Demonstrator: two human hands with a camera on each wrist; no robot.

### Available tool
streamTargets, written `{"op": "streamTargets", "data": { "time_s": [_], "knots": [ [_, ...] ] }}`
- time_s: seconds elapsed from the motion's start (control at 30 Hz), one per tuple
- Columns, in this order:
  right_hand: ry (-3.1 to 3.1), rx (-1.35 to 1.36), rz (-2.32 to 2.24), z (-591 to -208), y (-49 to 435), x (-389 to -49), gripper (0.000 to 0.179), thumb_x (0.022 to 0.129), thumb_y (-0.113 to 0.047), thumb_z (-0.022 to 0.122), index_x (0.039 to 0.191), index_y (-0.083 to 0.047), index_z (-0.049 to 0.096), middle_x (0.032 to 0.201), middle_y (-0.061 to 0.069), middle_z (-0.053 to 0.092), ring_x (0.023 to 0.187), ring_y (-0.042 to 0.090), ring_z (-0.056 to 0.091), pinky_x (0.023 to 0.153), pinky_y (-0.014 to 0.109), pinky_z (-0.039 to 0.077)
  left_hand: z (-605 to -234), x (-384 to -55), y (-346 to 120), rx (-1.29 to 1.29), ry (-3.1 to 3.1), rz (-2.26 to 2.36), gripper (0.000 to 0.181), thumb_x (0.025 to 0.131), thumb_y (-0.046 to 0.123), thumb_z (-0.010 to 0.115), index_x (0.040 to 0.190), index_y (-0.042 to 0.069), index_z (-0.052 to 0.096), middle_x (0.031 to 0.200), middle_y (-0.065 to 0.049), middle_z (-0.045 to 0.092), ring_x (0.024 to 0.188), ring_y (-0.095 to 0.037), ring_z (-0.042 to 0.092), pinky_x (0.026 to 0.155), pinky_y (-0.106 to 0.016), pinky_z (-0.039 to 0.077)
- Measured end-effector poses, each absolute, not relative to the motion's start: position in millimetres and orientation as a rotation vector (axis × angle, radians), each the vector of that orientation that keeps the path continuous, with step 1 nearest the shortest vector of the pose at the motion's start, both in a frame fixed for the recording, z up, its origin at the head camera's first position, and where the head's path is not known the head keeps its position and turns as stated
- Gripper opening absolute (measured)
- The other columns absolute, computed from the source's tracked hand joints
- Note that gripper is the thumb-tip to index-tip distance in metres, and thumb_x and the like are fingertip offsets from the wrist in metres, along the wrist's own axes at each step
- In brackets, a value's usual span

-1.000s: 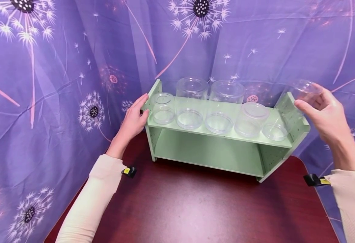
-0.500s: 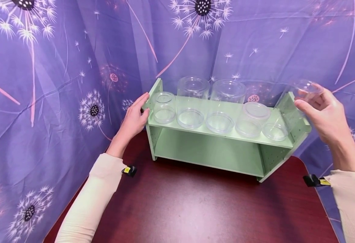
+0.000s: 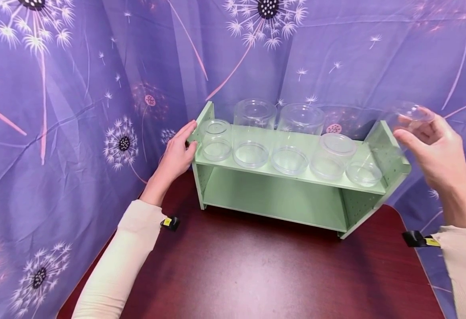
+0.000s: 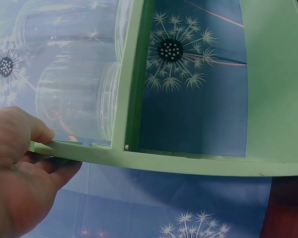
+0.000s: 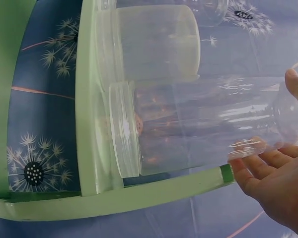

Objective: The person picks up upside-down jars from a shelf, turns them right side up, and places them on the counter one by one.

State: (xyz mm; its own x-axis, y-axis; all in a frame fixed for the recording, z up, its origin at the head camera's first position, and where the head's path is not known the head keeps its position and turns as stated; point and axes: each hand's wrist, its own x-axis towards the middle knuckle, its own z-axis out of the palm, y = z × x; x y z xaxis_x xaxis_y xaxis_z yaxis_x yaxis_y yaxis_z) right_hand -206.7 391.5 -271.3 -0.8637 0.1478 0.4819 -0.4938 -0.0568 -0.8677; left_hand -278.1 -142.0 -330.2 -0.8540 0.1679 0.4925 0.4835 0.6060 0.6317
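My right hand [image 3: 438, 148] grips the upper end of a tall clear jar [image 5: 198, 124], thumb on one side and fingers on the other. The jar's ridged base end [image 5: 125, 130] is down at the right end of the green shelf [image 3: 277, 197]'s top board, and in the right wrist view it leans at an angle to its neighbour. Beside it stands a shorter, frosted jar [image 3: 332, 157]. At the other end, my left hand [image 3: 176, 150] holds the shelf's left side panel [image 4: 97, 152] between thumb and fingers, close to a small clear jar [image 3: 216, 141].
Two tall clear jars, a left one [image 3: 254, 133] and a right one [image 3: 298, 139], fill the middle of the top board. The shelf's right side panel [image 3: 392, 155] rises next to the held jar. Underneath lies a dark red table [image 3: 253, 266]; a purple curtain [image 3: 157, 53] hangs behind.
My right hand has shifted slightly right, taking the jar's upper end with it, and the base has moved a little right too. My left hand keeps its hold on the side panel.
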Motion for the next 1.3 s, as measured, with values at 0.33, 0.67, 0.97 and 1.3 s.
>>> {"op": "streamTargets", "data": {
  "time_s": [0.33,0.67,0.97,1.3],
  "knots": [
    [-1.732,0.410,2.006,-262,390,-194,0.061,0.090,0.021,0.064,0.144,-0.003,0.051,0.116,0.006,0.075,0.100,0.011,0.073,0.088,0.012,0.053,-330,-278,-142,-0.509,-2.453,-1.117,0.055,0.100,-0.001,0.057,0.153,-0.003,0.045,0.161,-0.014,0.041,0.148,-0.028,0.037,0.117,-0.043,0.035],
    [-1.488,0.691,2.128,-257,387,-186,0.052,0.090,0.030,0.053,0.139,0.012,0.051,0.121,0.024,0.071,0.104,0.027,0.073,0.086,0.025,0.059,-330,-278,-142,-0.511,-2.450,-1.124,0.054,0.100,-0.001,0.056,0.153,-0.004,0.045,0.161,-0.014,0.041,0.148,-0.028,0.038,0.111,-0.043,0.038],
    [-1.371,0.877,2.158,-256,390,-174,0.056,0.090,0.029,0.054,0.143,0.018,0.040,0.125,0.030,0.067,0.108,0.034,0.072,0.089,0.031,0.060,-332,-277,-144,-0.507,-2.448,-1.125,0.055,0.099,-0.001,0.057,0.153,-0.003,0.045,0.161,-0.014,0.041,0.147,-0.029,0.038,0.112,-0.044,0.038],
    [-1.393,1.053,2.117,-262,396,-157,0.052,0.095,0.025,0.038,0.145,0.012,0.038,0.133,0.027,0.063,0.118,0.031,0.066,0.100,0.026,0.053,-333,-278,-146,-0.507,-2.444,-1.126,0.054,0.100,0.000,0.057,0.153,-0.002,0.046,0.161,-0.014,0.042,0.148,-0.028,0.037,0.121,-0.041,0.031]
  ]
}}
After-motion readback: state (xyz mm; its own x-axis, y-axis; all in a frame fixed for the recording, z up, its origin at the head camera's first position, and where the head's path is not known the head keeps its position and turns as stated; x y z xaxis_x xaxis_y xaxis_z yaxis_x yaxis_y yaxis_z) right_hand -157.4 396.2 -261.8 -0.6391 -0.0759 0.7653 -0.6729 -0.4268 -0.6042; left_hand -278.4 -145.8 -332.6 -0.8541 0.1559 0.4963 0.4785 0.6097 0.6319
